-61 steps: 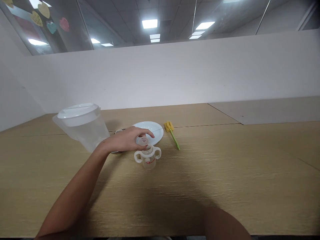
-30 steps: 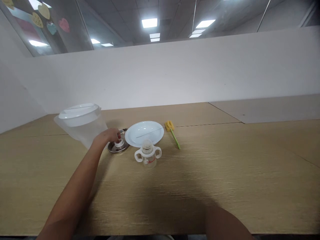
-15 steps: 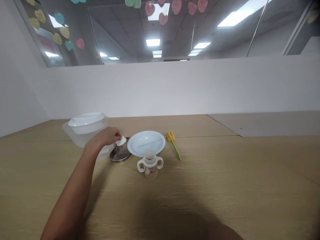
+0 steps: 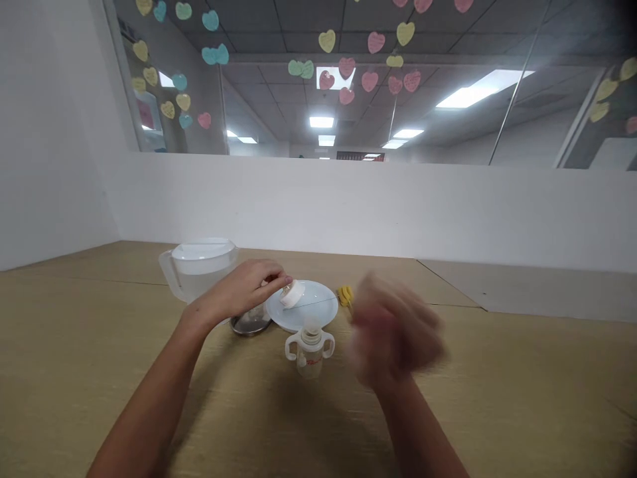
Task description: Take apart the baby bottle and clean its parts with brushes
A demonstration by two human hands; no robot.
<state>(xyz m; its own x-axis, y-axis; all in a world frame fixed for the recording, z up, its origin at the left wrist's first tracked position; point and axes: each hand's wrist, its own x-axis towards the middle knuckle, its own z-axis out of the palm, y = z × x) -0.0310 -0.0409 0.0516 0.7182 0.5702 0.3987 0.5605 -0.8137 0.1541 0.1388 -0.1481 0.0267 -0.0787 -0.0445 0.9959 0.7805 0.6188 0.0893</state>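
Left hand (image 4: 249, 287) with cap (image 4: 292, 295) near bottle (image 4: 309, 364)

A white wall (image 4: 318, 206) backs the wood-toned table (image 4: 522, 392); heart-shaped notes (image 4: 376, 42) dot the glass (image 4: 373, 111); ceiling lights (image 4: 480, 90) glow.

One plate (image 4: 323, 313), one bottle (image 4: 310, 359) before it, one cap (image 4: 293, 295) above, one tray (image 4: 250, 328) and one jug (image 4: 205, 273) left, one flower (image 4: 344, 295) right, two hands (image 4: 249, 288) (image 4: 398, 326)

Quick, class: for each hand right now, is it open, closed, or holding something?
Left hand: closed, holding the white cap.
Right hand: too blurred; whether it is open, closed or holding anything cannot be told.
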